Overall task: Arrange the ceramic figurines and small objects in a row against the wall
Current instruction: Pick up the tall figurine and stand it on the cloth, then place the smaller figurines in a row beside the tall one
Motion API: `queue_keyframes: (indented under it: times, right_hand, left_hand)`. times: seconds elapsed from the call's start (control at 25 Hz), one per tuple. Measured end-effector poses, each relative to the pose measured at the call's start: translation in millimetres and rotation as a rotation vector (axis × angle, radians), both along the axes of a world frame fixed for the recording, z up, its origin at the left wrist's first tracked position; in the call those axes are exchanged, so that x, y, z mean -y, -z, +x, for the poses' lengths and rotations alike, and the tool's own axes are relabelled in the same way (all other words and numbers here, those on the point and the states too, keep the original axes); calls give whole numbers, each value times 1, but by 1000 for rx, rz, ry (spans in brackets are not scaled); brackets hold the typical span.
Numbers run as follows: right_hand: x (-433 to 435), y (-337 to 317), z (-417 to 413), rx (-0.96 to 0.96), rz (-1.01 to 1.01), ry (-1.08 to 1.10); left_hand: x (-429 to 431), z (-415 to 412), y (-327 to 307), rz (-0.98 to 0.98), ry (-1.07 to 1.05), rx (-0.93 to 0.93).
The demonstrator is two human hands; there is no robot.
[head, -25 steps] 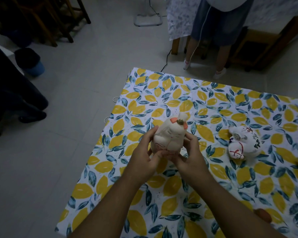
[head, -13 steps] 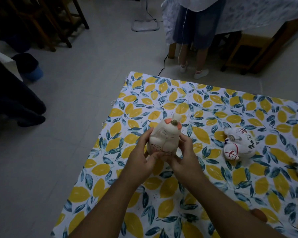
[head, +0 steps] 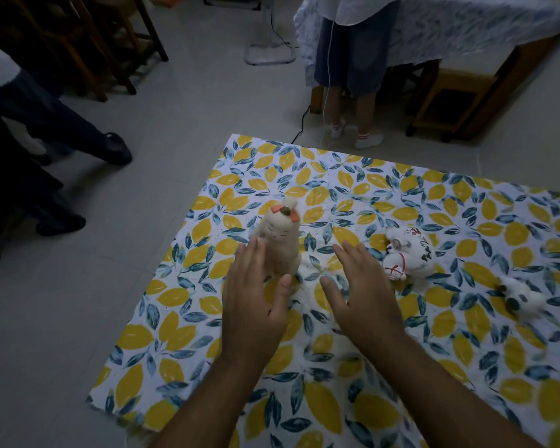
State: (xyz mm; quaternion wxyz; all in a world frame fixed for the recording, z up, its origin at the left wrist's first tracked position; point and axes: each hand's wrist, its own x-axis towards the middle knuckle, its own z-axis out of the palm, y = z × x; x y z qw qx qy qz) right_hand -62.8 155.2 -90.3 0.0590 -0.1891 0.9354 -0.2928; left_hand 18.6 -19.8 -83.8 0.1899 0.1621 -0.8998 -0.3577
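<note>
A cream rabbit figurine (head: 280, 239) with orange ears stands upright on the leaf-patterned cloth (head: 337, 399). My left hand (head: 254, 292) is open just in front of it on its left side, fingers spread, holding nothing. My right hand (head: 358, 289) is open a little to the figurine's right, apart from it. A white painted cat figurine (head: 406, 252) lies on its side right of my right hand. Farther right lies a small white and dark figurine (head: 519, 299), blurred.
The cloth's far edge and left edge border grey tiled floor (head: 110, 286). A person's legs (head: 353, 101) stand beyond the cloth by a covered table (head: 466, 24). Another person's dark legs and shoes (head: 62, 143) are at the left. Wooden chairs (head: 88, 43) and a stool (head: 450, 95) stand farther back.
Both hands held the rabbit figurine above the cloth earlier. Now it stands on the cloth and both hands have let go and drawn apart.
</note>
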Motion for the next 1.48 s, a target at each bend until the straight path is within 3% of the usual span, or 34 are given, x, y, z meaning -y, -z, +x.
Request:
queue_keyframes:
  times: [0.24, 0.44, 0.72, 0.96, 1.12, 1.28, 1.48]
  right_hand:
    - [-112, -2, -3, -103, 139, 63]
    - [-205, 16, -36, -4, 200, 247]
    - [-279, 53, -93, 226, 200, 507]
    - [-283, 59, -90, 215, -91, 516]
    - [-269, 58, -86, 230, -145, 486]
    - [-237, 50, -78, 227, -129, 287]
    - [-160, 50, -71, 120, -78, 139]
  left_hand:
    - [-118, -3, -5, -54, 188, 56]
    - [-184, -80, 16, 19, 260, 245]
    - [-206, -163, 64, 100, 154, 530]
    - [-228, -180, 63, 203, 175, 301]
    - [-238, -185, 55, 251, 231, 267]
    - [-213, -156, 47, 148, 253, 216]
    - [-154, -98, 45, -29, 103, 206]
